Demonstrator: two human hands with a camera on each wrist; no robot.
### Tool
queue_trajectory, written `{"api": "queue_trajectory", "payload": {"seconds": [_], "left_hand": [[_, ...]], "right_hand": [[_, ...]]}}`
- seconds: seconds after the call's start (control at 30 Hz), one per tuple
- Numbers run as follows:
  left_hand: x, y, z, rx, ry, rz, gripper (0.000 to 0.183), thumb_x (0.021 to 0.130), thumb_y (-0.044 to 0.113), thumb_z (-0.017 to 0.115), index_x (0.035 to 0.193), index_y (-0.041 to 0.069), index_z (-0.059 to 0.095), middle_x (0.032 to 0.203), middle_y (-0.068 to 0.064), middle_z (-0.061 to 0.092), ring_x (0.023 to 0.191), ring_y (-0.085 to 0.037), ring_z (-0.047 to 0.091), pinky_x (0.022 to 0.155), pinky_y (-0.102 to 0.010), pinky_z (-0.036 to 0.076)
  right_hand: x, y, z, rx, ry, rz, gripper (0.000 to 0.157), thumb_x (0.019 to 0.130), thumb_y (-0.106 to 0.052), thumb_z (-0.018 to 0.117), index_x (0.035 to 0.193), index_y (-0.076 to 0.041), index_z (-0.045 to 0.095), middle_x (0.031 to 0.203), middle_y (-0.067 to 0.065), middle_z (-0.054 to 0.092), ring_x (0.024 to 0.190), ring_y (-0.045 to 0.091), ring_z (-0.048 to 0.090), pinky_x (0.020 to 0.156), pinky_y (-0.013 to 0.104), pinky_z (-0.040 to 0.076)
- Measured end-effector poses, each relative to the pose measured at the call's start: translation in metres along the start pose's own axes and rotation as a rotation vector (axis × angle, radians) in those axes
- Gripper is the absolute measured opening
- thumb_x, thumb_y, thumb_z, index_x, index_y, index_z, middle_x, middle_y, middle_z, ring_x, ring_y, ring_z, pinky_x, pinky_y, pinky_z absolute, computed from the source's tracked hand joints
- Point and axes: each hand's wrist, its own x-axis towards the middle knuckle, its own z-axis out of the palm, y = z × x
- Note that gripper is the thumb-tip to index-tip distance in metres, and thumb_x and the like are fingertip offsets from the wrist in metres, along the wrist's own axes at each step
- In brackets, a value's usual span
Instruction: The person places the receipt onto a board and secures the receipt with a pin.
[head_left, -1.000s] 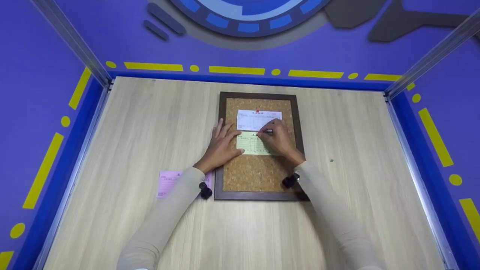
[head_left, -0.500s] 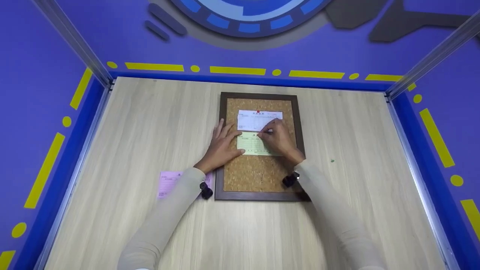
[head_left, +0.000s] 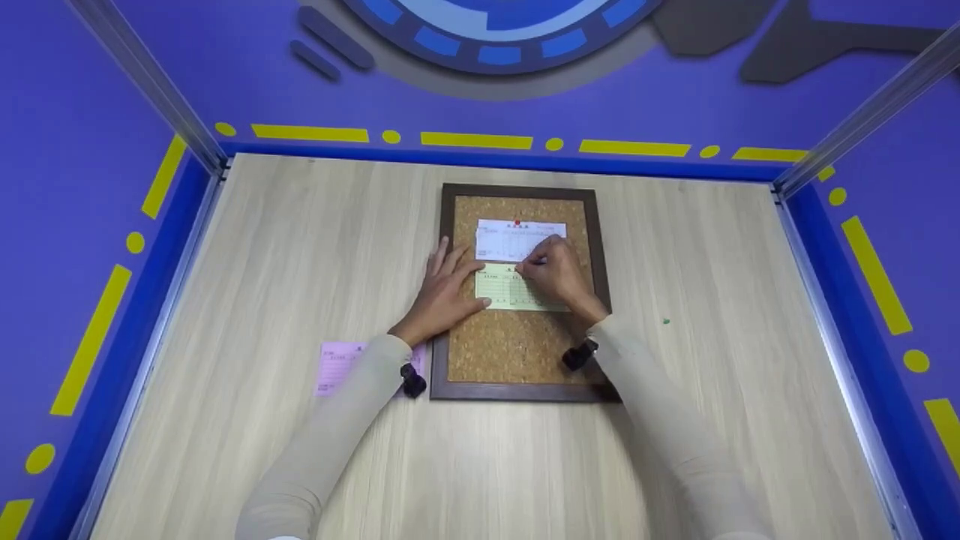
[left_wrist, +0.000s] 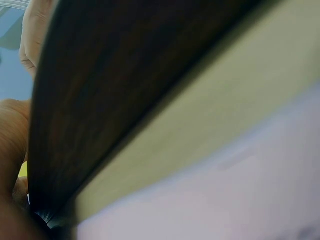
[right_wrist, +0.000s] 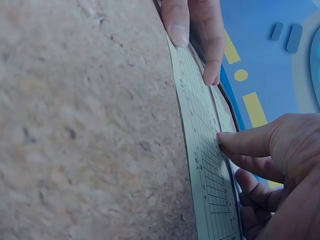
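Note:
On a brown-framed cork board (head_left: 510, 352) lies a pale green form slip (head_left: 499, 291), just below a white slip (head_left: 496, 244) held at its top by a red pushpin (head_left: 517, 222). My left hand (head_left: 441, 294) spreads over the board's left side, thumb and index fingertip pressing the green slip's left edge. At that slip's top middle, my right hand (head_left: 559, 276) pinches a small pinkish-red pushpin (right_wrist: 219, 135) between thumb and fingers. Most of the pin is hidden by the fingertips. Past the right thumb, the left fingertips (right_wrist: 179, 35) show on the slip in the right wrist view.
A pink slip (head_left: 337, 367) lies on the wooden table (head_left: 525, 472) left of the board, partly under the left sleeve. Right of the board sits a tiny green object (head_left: 666, 321). Blue walls with yellow marks (head_left: 476, 140) enclose the table at the back and sides.

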Motion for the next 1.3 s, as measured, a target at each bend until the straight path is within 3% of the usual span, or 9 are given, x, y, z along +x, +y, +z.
{"api": "queue_trajectory", "payload": {"seconds": [0.2,0.57,0.9,1.1,1.3], "left_hand": [[0.001,0.000,0.001,0.018,-0.002,-0.002,0.067,0.095,0.039,0.083,0.152,0.013,0.062,0.179,-0.016,0.027,0.170,-0.040,-0.006,0.134,-0.061,-0.006],[0.001,0.001,0.001,0.023,-0.003,-0.004,0.066,0.095,0.038,0.083,0.152,0.013,0.062,0.180,-0.014,0.028,0.170,-0.040,-0.005,0.135,-0.059,-0.005],[0.000,0.002,-0.001,0.010,-0.015,-0.013,0.067,0.096,0.039,0.082,0.154,0.013,0.061,0.180,-0.016,0.026,0.170,-0.039,-0.008,0.134,-0.060,-0.007],[0.001,0.002,0.000,0.007,-0.020,-0.011,0.067,0.097,0.040,0.081,0.154,0.014,0.060,0.180,-0.015,0.025,0.170,-0.038,-0.010,0.134,-0.060,-0.007],[0.000,0.002,-0.001,0.013,-0.015,-0.015,0.066,0.096,0.040,0.082,0.154,0.014,0.061,0.180,-0.014,0.025,0.170,-0.038,-0.008,0.134,-0.061,-0.006]], "right_hand": [[0.000,0.001,0.000,0.037,0.002,0.022,0.009,0.089,0.000,0.087,0.085,0.005,0.082,0.095,0.012,0.066,0.095,0.028,0.060,0.086,0.038,0.045],[0.003,-0.006,-0.005,0.041,-0.038,0.162,0.014,0.090,-0.004,0.089,0.089,0.006,0.078,0.101,0.010,0.061,0.096,0.024,0.057,0.083,0.035,0.046],[0.006,-0.006,-0.001,-0.018,-0.014,0.100,0.016,0.086,-0.005,0.090,0.086,0.008,0.080,0.097,0.013,0.066,0.094,0.026,0.059,0.085,0.040,0.048],[0.005,0.000,-0.001,0.015,0.005,0.103,0.015,0.085,-0.006,0.089,0.085,0.006,0.080,0.094,0.009,0.065,0.092,0.022,0.058,0.084,0.038,0.047],[0.001,0.005,-0.004,0.055,-0.007,0.023,0.015,0.089,-0.005,0.091,0.085,0.006,0.081,0.094,0.011,0.066,0.094,0.025,0.059,0.084,0.035,0.045]]}}
